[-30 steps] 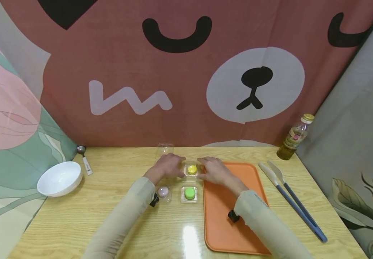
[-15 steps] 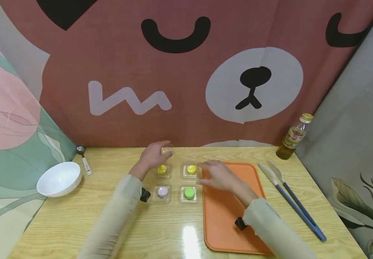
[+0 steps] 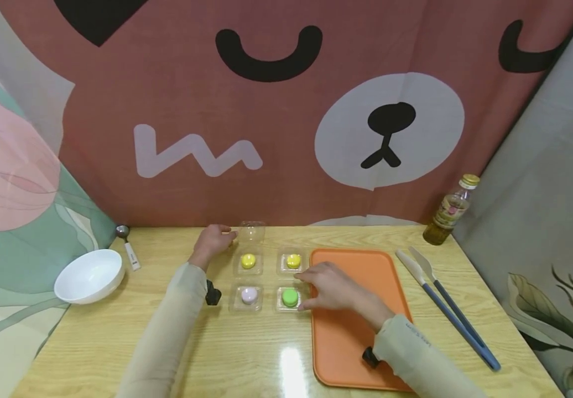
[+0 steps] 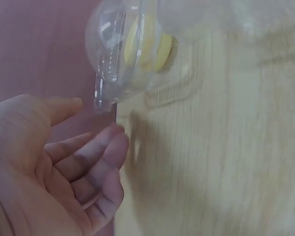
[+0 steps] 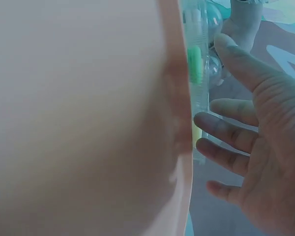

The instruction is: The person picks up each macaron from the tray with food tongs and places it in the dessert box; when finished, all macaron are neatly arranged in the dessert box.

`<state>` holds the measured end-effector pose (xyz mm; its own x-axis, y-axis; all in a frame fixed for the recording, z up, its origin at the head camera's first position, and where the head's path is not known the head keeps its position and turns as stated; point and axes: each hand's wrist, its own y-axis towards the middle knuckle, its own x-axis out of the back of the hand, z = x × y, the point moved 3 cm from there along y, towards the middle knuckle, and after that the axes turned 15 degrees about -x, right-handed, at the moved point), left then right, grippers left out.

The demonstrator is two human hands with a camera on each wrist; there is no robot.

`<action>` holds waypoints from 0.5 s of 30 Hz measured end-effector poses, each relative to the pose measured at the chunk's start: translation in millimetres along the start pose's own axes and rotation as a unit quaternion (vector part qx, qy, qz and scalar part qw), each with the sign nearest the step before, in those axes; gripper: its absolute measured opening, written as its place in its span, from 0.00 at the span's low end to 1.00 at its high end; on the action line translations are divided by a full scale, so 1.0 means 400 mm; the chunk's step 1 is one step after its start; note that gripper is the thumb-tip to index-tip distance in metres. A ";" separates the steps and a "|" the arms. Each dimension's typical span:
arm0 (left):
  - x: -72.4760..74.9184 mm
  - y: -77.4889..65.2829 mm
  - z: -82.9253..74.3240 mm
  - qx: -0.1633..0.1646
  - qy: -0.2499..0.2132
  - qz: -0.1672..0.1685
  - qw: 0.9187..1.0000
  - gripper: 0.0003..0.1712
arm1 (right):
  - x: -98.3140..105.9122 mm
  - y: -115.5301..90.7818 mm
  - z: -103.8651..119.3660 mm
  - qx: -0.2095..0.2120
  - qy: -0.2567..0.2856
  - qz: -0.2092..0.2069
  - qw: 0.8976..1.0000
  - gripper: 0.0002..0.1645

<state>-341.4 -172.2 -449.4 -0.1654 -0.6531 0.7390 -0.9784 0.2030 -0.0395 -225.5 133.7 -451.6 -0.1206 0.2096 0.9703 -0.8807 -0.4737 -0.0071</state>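
Several clear plastic boxes hold macarons on the table. A yellow macaron (image 3: 248, 261) lies in the back left box, whose clear lid (image 3: 252, 232) stands raised behind it. My left hand (image 3: 213, 242) hovers left of that lid, fingers loosely bent with nothing in them; the left wrist view shows a gap between the fingertips (image 4: 119, 142) and the plastic. Another yellow macaron (image 3: 293, 261) sits back right, a lilac macaron (image 3: 249, 295) front left. Beside the green macaron (image 3: 290, 297) at front right is my right hand (image 3: 333, 288), its thumb and fingers spread around the box's right edge.
An orange tray (image 3: 351, 354) lies right of the boxes, under the right forearm. Further right are a pair of long-handled tongs (image 3: 453, 309) and an oil bottle (image 3: 448, 215). A white bowl (image 3: 89, 276) and a small spoon (image 3: 128, 247) lie at the left.
My left hand has moved left, away from the back boxes and past the raised lid. My right hand has come forward from the back right box to the green macaron's box.
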 end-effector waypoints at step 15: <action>-0.030 0.019 0.008 0.050 -0.170 -0.040 0.983 0.21 | -0.011 -0.004 0.014 -0.024 -0.004 0.021 0.999 0.45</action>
<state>-347.2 -165.2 -460.7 -0.1031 -0.8741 0.4747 -0.9944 0.0799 -0.0689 -220.9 128.8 -454.4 -0.1544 0.1843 0.9707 -0.8960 -0.4400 -0.0590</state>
